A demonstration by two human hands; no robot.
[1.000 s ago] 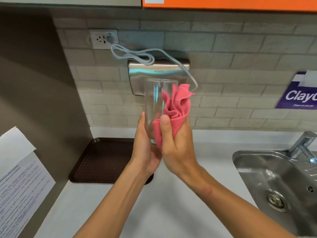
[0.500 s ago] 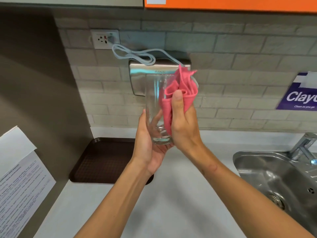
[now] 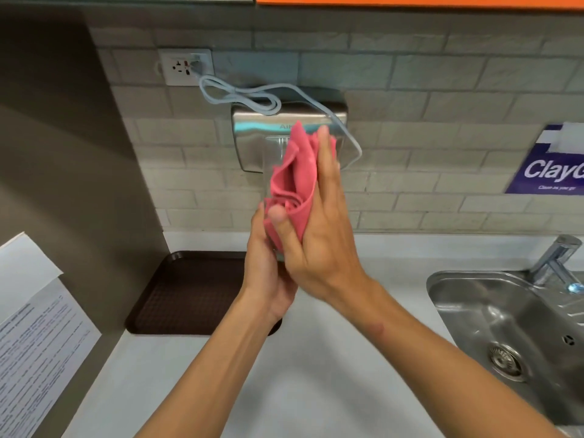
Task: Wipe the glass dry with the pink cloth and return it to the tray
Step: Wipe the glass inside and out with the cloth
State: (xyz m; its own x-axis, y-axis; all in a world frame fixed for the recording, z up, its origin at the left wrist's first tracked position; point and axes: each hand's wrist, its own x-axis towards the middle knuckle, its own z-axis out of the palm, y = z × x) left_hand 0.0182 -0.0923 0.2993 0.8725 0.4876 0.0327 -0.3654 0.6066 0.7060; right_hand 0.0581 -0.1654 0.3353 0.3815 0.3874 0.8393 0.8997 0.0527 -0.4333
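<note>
A tall clear glass (image 3: 272, 153) stands upright in the air over the counter, gripped near its base by my left hand (image 3: 265, 276). My right hand (image 3: 319, 235) presses the crumpled pink cloth (image 3: 292, 188) against the front of the glass, fingers stretched up along it and thumb across the cloth. Cloth and right hand hide most of the glass; only its upper left part shows. The dark brown tray (image 3: 186, 292) lies empty on the counter below and left of my hands.
A steel sink (image 3: 505, 317) with a tap (image 3: 556, 257) sits at the right. On the tiled wall behind the glass hang a metal hand dryer (image 3: 252, 134) and its cable. Paper sheets (image 3: 34, 336) hang on the left wall. Pale counter (image 3: 316, 390) lies under my arms.
My right hand has swung with the cloth across the front of the glass, now covering most of it; the fingers have stretched out upward. My left hand keeps its hold near the base.
</note>
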